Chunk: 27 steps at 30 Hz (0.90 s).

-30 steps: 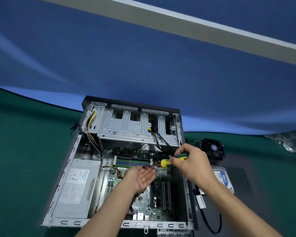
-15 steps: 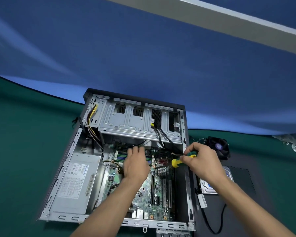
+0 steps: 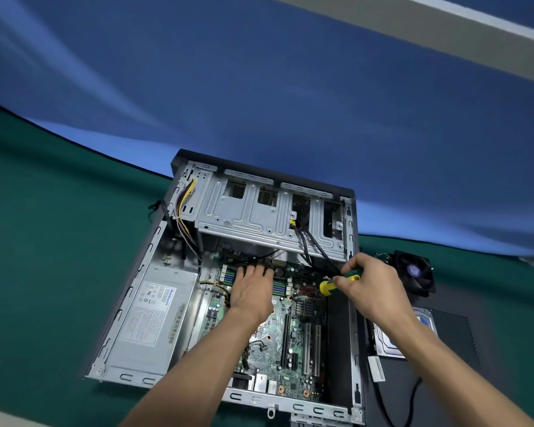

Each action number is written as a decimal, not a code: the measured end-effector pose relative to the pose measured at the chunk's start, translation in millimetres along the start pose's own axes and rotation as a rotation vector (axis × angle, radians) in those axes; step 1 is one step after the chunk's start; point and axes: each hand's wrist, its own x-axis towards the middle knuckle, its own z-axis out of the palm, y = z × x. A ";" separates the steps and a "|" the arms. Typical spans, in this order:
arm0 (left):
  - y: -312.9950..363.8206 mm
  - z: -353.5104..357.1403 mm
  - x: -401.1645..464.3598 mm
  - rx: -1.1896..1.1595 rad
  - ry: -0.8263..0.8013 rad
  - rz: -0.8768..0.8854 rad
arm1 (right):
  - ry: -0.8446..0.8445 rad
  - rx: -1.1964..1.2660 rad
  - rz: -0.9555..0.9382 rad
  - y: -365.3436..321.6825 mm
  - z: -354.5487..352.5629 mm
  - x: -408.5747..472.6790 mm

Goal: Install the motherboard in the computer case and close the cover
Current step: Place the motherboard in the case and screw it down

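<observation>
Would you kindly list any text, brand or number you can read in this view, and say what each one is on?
Nothing can be read with confidence.
Power supply label: blue brand word along its right edge, fine print and barcodes, all too small.
Hard drive label, mostly behind the right hand: blurred.
White tag beside the computer case: illegible.
Motherboard markings: too small.

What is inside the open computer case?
Inside the computer case: a motherboard, grey power supply, drive cage and cables. The left hand covers part of the RAM slots.
</observation>
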 end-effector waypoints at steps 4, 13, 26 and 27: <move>1.1 -2.0 0.3 0.010 0.011 -0.004 | -0.015 -0.021 -0.004 -2.3 1.3 1.2; 2.8 -3.8 0.4 0.057 -0.004 -0.019 | -0.028 -0.011 -0.023 -5.5 4.7 2.1; 3.7 -6.9 0.0 0.097 -0.018 -0.040 | -0.021 -0.026 -0.035 -4.5 4.7 1.2; 3.7 -7.2 -0.1 0.097 -0.015 -0.042 | -0.019 -0.027 -0.033 -4.8 4.6 1.1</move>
